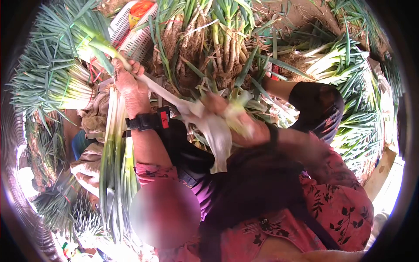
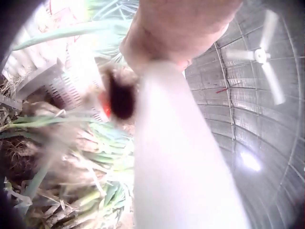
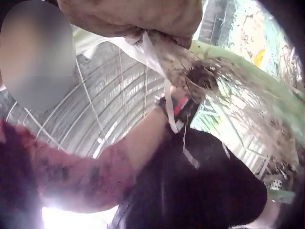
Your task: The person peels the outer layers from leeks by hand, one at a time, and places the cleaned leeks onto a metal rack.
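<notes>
My left hand (image 1: 131, 89) grips a long green onion (image 1: 161, 91), its green leaves reaching up and left past the fingers. The white stalk (image 2: 176, 157) fills the middle of the left wrist view, running down from the hand. At the root end, pale peeled outer layers (image 1: 218, 139) hang loose over the lap. My right hand (image 1: 216, 105) is motion-blurred there, holding some of this peeled skin. Brown stringy roots (image 3: 200, 76) and a thin white strip (image 3: 170, 107) dangle beneath the right hand in the right wrist view.
Unpeeled green onions with roots (image 1: 227, 43) are heaped in front. Tied bundles (image 1: 65, 87) lie at the left, and more green onions (image 1: 358, 126) are piled at the right. A white plastic basket (image 1: 135, 43) stands at the back. Long stalks (image 1: 114, 144) lie beside the left forearm.
</notes>
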`<state>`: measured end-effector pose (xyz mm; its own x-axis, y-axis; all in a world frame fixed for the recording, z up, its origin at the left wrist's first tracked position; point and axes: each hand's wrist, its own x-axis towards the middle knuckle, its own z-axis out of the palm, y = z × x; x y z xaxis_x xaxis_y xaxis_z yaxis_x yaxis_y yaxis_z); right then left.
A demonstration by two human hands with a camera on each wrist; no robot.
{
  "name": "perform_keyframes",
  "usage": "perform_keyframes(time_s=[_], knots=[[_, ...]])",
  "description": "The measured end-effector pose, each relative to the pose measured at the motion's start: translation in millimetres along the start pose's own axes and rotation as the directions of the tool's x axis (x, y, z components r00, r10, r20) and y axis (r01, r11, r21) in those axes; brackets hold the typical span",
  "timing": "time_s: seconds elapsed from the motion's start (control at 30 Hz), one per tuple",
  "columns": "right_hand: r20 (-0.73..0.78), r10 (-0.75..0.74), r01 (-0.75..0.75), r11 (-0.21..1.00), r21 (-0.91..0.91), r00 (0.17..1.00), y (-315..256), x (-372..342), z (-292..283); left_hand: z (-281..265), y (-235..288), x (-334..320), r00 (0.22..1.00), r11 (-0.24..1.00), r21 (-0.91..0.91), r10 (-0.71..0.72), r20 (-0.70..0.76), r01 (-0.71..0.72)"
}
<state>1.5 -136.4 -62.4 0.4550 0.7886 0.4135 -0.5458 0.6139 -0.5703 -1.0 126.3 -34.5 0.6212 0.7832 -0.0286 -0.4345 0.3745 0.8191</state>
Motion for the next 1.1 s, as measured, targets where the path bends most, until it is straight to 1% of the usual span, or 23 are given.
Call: perform_keyframes(time_s=[0.03,0.13,0.2,0.23,0.27,0.3,0.33,0.37,0.43,0.53,0.57,0.6,0.63,0.67,0.73,0.8,0.83,0.87,0.9,0.93,0.97,1.03,1.1], knots=[[-0.074,-0.004,0.015,0.989,0.148,0.997,-2,12,3,2,-4,-3,1.0,0.999,0.029,0.015,0.001,-0.015],[-0.194,0.024,-0.127,0.834,-0.538,0.981,0,36,-30,7,-10,-8,0.998,0.996,0.073,0.06,-0.03,-0.058],[-0.203,0.31,-0.37,0.818,-0.44,0.929,-19,18,-8,-4,-8,6,0.991,0.995,0.085,0.059,-0.118,-0.049],[-0.131,0.032,-0.111,0.75,-0.652,0.991,-14,-10,-1,-7,-8,13,0.977,0.999,0.042,0.039,-0.211,-0.031],[-0.104,0.043,-0.075,0.944,-0.321,0.994,-17,-30,2,-10,-9,15,0.977,0.999,0.039,0.039,-0.209,-0.031],[-0.077,0.054,-0.05,0.997,0.061,0.996,-19,-50,6,-14,-10,17,0.968,0.999,0.02,0.054,-0.246,-0.05],[-0.032,0.13,-0.11,0.925,0.362,0.991,-26,-78,1,-20,-9,19,0.956,0.998,0.004,0.068,-0.285,-0.07],[0.014,0.205,-0.168,0.762,0.626,0.979,-32,-106,-4,-33,2,31,0.913,0.981,0.186,0.12,-0.389,-0.049],[-0.126,0.127,-0.091,0.961,0.261,0.984,-27,-179,-64,-53,26,38,0.928,0.988,0.074,0.153,-0.338,-0.136],[-0.602,0.241,-0.066,0.953,0.297,0.761,-15,-200,-119,-51,28,33,0.949,0.982,-0.046,0.163,-0.269,-0.182],[-0.6,0.279,-0.453,0.877,-0.158,0.75,-4,-197,-178,-45,26,27,0.96,0.961,-0.166,0.185,-0.212,-0.222],[-0.532,0.425,-0.68,0.481,-0.553,0.733,-10,-189,-181,-41,26,19,0.958,0.959,-0.168,0.191,-0.216,-0.229],[-0.45,0.559,-0.53,-0.023,-0.848,0.696,-16,-180,-184,-36,27,13,0.965,0.955,-0.173,0.218,-0.146,-0.242],[-0.388,0.77,-0.071,-0.412,-0.909,0.507,-45,-149,-135,-34,31,13,0.966,0.95,-0.177,0.248,-0.073,-0.258],[-0.396,0.793,-0.163,-0.363,-0.917,0.462,-66,-102,-81,-53,31,18,0.972,0.961,-0.176,0.227,0.065,-0.213],[-0.194,0.781,-0.017,-0.229,-0.973,0.593,-67,-66,-80,-42,29,5,0.953,0.958,-0.145,0.268,0.138,-0.248],[-0.176,0.78,0.165,-0.337,-0.927,0.601,-77,-32,-58,-20,28,-12,0.975,0.968,-0.143,0.215,0.057,-0.205],[-0.159,0.778,0.186,-0.334,-0.924,0.608,-78,-13,-49,-21,21,-6,0.951,0.958,-0.105,0.28,0.13,-0.268],[0.014,0.562,0.243,-0.335,-0.91,0.827,-77,4,-41,-15,19,-6,0.954,0.96,-0.056,0.278,0.107,-0.274],[0.199,0.283,0.294,-0.347,-0.891,0.938,-74,20,-34,-10,14,-9,0.963,0.967,-0.046,0.254,0.088,-0.251],[0.218,0.278,0.309,-0.344,-0.887,0.936,-68,36,-23,-8,10,-8,0.978,0.978,-0.069,0.201,0.057,-0.197],[-0.015,0.217,0.067,-0.369,-0.927,0.976,-52,64,-2,4,3,-13,0.981,0.979,-0.094,0.187,0.053,-0.181],[0.016,0.082,0.03,-0.168,-0.985,0.997,-18,76,-9,14,-6,-19,0.985,0.979,-0.132,0.164,0.046,-0.157]])
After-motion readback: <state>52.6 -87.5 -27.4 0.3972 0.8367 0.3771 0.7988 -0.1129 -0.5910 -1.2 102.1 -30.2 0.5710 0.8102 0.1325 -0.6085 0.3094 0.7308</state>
